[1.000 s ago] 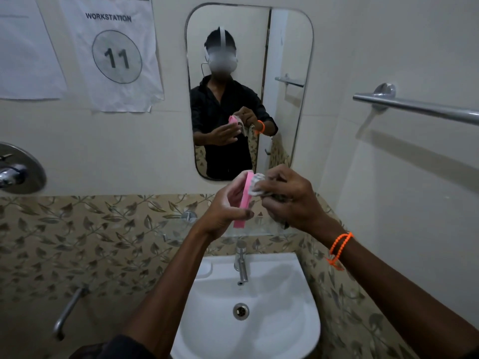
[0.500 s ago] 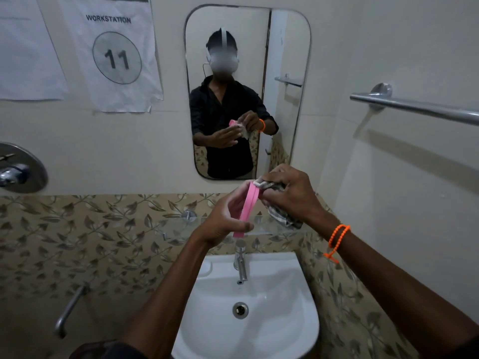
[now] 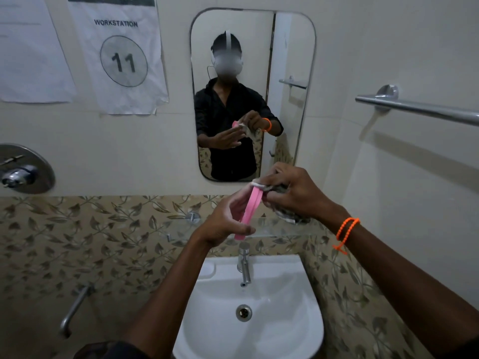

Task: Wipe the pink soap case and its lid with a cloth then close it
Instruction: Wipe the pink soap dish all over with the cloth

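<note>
Soap case: pink soap case point(image 3: 249, 213), or one half of it, stands edge-on in the middle of the frame, above the tap point(image 3: 244, 264) and the white sink point(image 3: 298, 320). You cannot tell from here whether it is the base or the lid.
Left hand: your left hand point(image 3: 225, 221) is clamped on the pink piece, thumb near its lower end, fingers along its far side.
Right hand: your right hand point(image 3: 293, 193) is closed on the bunched cloth point(image 3: 289, 213) and presses a fold of it against the top end of the pink piece.
Handling: judge it light, thin, stiff plastic, smooth and likely slippery if damp. Hold it by the long edges, as you do now, so the flat faces stay free for the cloth. A hard squeeze could flex it.
Risk: a slip would drop it into the sink below.
Containers: nothing shows inside the pink piece, as its hollow is turned away. The sink bowl holds nothing but its drain point(image 3: 243, 312).
Other half: not clearly in view, so closing looks some way off.
Mirror: the mirror point(image 3: 290, 47) in the upper middle repeats the same grip.
</note>
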